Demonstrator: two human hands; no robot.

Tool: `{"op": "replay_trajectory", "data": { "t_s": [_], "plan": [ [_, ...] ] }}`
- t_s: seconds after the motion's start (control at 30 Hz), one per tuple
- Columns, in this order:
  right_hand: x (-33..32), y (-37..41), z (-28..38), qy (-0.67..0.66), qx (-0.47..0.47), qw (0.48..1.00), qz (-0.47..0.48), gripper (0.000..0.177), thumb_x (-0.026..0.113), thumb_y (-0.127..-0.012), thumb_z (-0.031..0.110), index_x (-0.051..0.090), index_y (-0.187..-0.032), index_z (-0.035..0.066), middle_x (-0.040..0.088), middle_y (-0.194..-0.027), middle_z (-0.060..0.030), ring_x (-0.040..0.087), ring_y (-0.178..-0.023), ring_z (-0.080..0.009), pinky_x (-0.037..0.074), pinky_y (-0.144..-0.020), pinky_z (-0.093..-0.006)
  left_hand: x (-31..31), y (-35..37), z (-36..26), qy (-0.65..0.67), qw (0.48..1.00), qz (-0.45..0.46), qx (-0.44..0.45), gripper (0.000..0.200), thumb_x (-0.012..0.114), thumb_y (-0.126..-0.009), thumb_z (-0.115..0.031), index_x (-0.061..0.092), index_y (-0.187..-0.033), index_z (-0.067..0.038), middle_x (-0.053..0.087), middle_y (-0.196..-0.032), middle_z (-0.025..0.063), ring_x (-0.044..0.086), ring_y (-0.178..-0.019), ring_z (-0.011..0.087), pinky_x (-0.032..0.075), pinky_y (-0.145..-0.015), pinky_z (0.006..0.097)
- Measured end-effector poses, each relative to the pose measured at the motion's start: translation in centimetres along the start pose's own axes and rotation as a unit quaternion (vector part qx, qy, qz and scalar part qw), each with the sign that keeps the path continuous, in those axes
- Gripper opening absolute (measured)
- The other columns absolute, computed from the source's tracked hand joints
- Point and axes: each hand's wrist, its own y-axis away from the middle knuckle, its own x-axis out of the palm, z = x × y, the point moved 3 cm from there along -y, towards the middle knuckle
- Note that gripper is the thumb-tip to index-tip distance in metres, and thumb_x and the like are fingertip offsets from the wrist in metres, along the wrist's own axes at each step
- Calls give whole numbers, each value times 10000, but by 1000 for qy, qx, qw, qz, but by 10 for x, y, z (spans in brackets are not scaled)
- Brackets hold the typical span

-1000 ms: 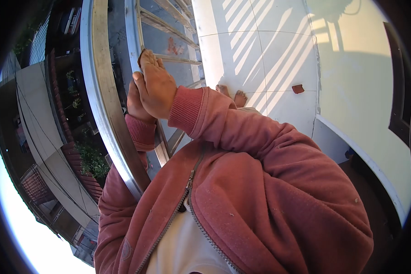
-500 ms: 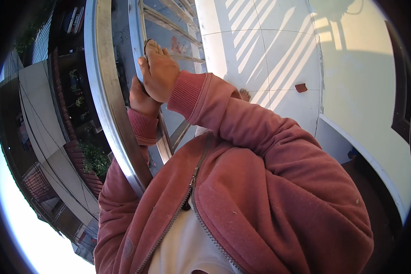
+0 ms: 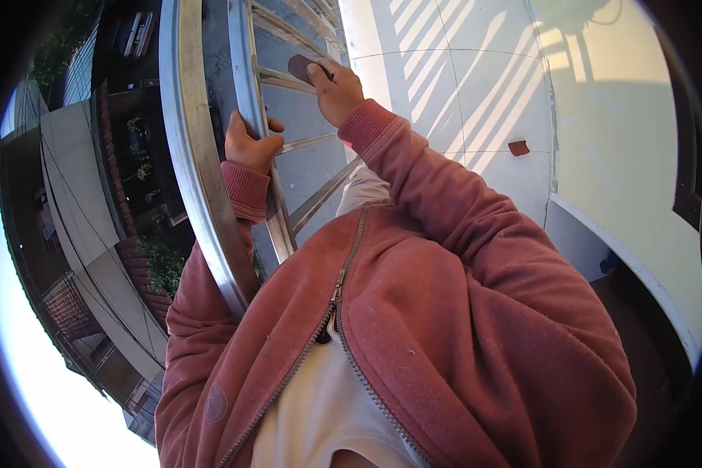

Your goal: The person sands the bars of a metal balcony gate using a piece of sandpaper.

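Note:
Metal railing bars run up the left of the view, a broad top rail [image 3: 187, 117] and a narrower second rail [image 3: 246, 70] with bars branching from it. My left hand [image 3: 251, 147] reaches past the top rail and is closed around the second rail, its fingers and thumb on either side. My right hand [image 3: 340, 92] is raised over the bars, to the right of the second rail and apart from it. Between its thumb and fingers is a small dark brown piece of sandpaper [image 3: 299, 69].
A reddish-brown scrap [image 3: 518, 147] lies on the tiled floor [image 3: 491, 93], which is striped with sunlight and shadow. A pale wall [image 3: 616, 132] stands at the right. Beyond the railing are roofs [image 3: 78, 187], wires and plants [image 3: 160, 265] far below.
My right hand has come off the second rail and moved right, bringing the sandpaper into plain sight. My left hand stays on the rail, now more exposed. The view has shifted slightly.

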Motion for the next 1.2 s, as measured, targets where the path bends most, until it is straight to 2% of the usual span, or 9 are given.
{"op": "replay_trajectory", "data": {
  "t_s": [0.23,0.3,0.43,0.53,0.6,0.7,0.93,1.17,1.2],
  "plan": [
    [32,-8,13,-58,-182,981,-30,182,567,-822,138,610,-973,47,639,-883,-161,618,-849,-289,462,-798,-347,-3,-1,0,-9,1000,2,-14,518,624,-566,-11,466,-1058,28,621,-790,108,583,-672,163,491,-621,285],
    [34,-9,13,12,-119,993,15,220,574,-794,-16,590,-1010,20,639,-926,-94,619,-840,-152,491,-723,-255,-3,-1,-1,10,1000,7,-8,523,618,-563,-11,467,-1062,25,624,-784,109,584,-667,160,490,-617,277],
    [41,-18,-2,-101,56,986,117,168,569,-762,-2,597,-925,28,647,-860,-124,625,-856,-254,472,-780,-322,2,1,-6,67,998,6,0,522,616,-545,-8,485,-1050,18,623,-776,107,582,-663,162,484,-611,277],
    [48,-23,-4,16,-58,994,87,210,575,-785,-21,562,-992,14,636,-869,-78,626,-757,-144,504,-660,-267,-2,4,-16,63,998,-7,-9,518,618,-534,-11,495,-1036,20,629,-766,100,581,-646,159,482,-599,280],
    [45,-23,11,70,-224,972,-4,195,570,-778,-34,556,-968,8,634,-831,-83,629,-721,-166,504,-640,-289,-4,4,-15,49,999,-11,-19,531,622,-532,-20,491,-1045,25,636,-758,98,586,-637,158,484,-596,280],
    [42,-13,43,47,-281,959,-6,151,545,-722,-65,561,-845,21,629,-828,-132,622,-767,-297,485,-711,-347,-4,5,-20,67,996,-4,-52,531,627,-532,-26,487,-1041,26,638,-761,97,589,-634,157,486,-604,279],
    [46,-15,51,45,-334,941,-39,85,559,-775,-52,561,-823,18,631,-787,-108,638,-720,-224,492,-651,-281,-1,4,-16,96,994,-27,-38,510,635,-537,-28,481,-1020,24,639,-755,99,590,-624,154,489,-599,274],
    [50,-20,25,22,-316,947,-59,103,527,-755,-99,510,-754,3,593,-737,-137,621,-684,-294,496,-603,-320,-3,-2,-16,96,995,-21,-28,501,631,-538,-16,485,-1015,26,637,-763,106,593,-641,156,491,-616,273],
    [48,-16,41,22,-322,945,-48,76,580,-772,-49,547,-791,17,631,-769,-104,635,-686,-181,491,-627,-261,-1,2,-13,93,995,-16,-45,503,630,-538,-14,485,-1018,26,637,-763,105,594,-643,155,492,-615,274]
  ]
}}
